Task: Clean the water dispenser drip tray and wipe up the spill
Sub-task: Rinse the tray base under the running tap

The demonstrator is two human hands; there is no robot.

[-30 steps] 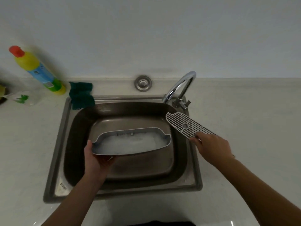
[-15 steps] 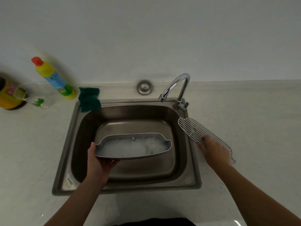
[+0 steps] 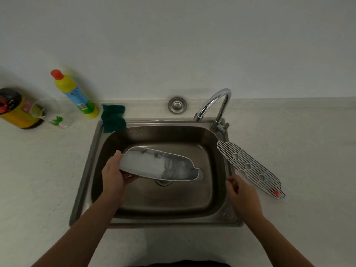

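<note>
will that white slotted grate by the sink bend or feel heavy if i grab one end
The grate probably stays stiff: it lies flat and straight. Likely light, being thin open slats. Its far end rests over the sink rim, so a push might slide it in.

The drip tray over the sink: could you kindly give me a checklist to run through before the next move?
1. Left hand grips the drip tray by its left end: ok.
2. Tray tilted over the sink, low end near the drain: ok.
3. Tray emptied: not ok, white foam lies inside.
4. Right hand free: ok, it holds nothing.
5. Grate out of the way: ok, it lies on the countertop right of the sink.
6. Drain unblocked: cannot tell, the tray partly hides it.
</note>
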